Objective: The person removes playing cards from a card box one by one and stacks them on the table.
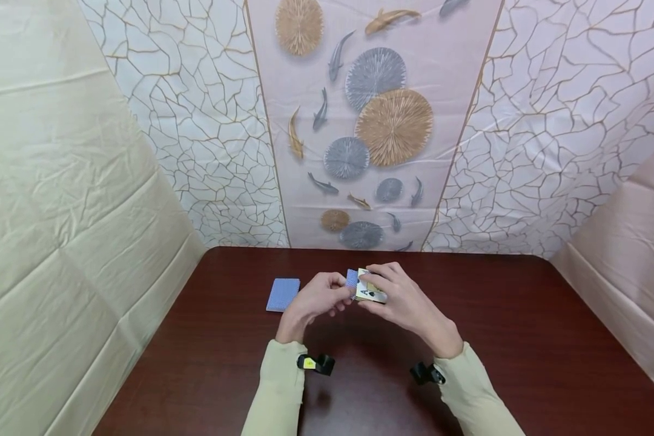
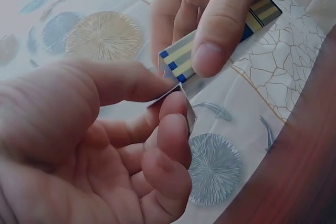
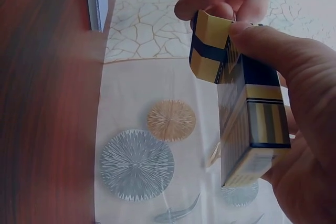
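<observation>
Above the table, my right hand (image 1: 403, 300) grips a playing card box (image 1: 367, 294) by its sides. An ace of spades design shows on the box's face. The lid flap (image 3: 207, 51) at one end stands folded out from the box. With thumb and fingertips, my left hand (image 1: 321, 295) pinches this flap, its edge (image 2: 167, 96) showing between them in the left wrist view. To the left of my left hand, a deck of cards (image 1: 283, 294) lies on the table in a neat stack, blue patterned backs up. The inside of the box is hidden.
The dark reddish table (image 1: 223, 375) runs under both hands. Behind its far edge hangs a patterned cloth (image 1: 360, 200), and a plain pale cloth (image 1: 87, 242) covers the left side. Small black cameras (image 1: 323, 364) sit on both wrists.
</observation>
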Demonstrator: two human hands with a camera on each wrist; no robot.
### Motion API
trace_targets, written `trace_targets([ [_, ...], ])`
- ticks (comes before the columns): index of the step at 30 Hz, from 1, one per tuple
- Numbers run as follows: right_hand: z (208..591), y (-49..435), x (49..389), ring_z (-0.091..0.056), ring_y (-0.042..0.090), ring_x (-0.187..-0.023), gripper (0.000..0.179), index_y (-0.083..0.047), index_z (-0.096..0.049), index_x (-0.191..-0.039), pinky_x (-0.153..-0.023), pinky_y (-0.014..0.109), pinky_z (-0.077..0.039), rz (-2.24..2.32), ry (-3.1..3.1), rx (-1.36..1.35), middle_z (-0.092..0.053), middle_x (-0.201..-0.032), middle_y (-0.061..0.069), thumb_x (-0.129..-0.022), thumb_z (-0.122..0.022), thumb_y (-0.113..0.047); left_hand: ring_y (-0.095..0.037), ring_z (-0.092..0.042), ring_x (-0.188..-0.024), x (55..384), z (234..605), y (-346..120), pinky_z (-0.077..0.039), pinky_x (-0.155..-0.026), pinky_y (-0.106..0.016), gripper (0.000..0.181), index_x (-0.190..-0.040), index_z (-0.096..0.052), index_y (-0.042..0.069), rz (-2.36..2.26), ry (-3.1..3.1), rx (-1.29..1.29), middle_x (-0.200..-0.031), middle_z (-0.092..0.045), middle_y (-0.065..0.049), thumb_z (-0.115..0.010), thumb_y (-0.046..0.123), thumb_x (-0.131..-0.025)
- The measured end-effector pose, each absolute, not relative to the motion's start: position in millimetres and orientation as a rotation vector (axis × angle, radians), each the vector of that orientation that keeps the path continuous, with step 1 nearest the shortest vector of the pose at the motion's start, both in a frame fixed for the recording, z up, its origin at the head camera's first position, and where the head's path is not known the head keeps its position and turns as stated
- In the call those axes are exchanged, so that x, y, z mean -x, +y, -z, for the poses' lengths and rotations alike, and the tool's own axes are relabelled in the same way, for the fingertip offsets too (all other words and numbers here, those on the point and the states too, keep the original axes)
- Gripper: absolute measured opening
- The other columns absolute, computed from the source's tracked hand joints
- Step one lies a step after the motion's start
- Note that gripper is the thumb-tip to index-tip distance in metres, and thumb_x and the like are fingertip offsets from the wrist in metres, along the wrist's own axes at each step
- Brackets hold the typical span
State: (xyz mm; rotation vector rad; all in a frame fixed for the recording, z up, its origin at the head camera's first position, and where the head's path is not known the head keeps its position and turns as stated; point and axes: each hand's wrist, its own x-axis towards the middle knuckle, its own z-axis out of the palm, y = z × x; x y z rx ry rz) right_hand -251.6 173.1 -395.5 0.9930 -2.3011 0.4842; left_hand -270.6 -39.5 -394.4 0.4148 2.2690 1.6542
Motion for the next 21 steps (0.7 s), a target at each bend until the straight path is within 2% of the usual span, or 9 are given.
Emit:
trace_targets([
  [6,395.0,175.6,252.2,-0.055,0.026,-0.108,0.046,-0.010,-0.070,-0.113,-0.081,0.037,-0.052,-0.477,-2.289,-0.976,-0.065,-0.120,0.013,-0.074,-0.087,-0.028,-0.015,-0.057,-0.059,272.3,392.7,-40.2,-0.045,-0.048,-0.023,0.009,-0.091,-0.060,0.003,-1.791,2.186,-0.328,-0.078,-0.071,-0.013,-0.061,0.012,-0.092],
  [12,393.5,176.2,252.1,-0.055,0.028,-0.107,0.047,-0.009,-0.070,-0.113,-0.081,0.039,-0.051,-0.480,-2.284,-0.972,-0.065,-0.120,0.015,-0.073,-0.087,-0.027,-0.013,-0.057,-0.058,273.2,391.7,-42.9,-0.045,-0.048,-0.022,0.007,-0.094,-0.057,0.003,-1.875,2.106,-0.277,-0.074,-0.068,-0.007,-0.059,0.009,-0.092],
  [21,393.2,175.2,252.9,-0.053,0.029,-0.108,0.046,-0.008,-0.070,-0.114,-0.082,0.039,-0.050,-0.489,-2.302,-0.968,-0.064,-0.121,0.015,-0.074,-0.086,-0.025,-0.012,-0.055,-0.057,275.5,393.0,-49.9,-0.044,-0.048,-0.022,0.008,-0.098,-0.056,0.002,-1.948,2.091,-0.218,-0.074,-0.064,-0.007,-0.060,0.006,-0.092],
])
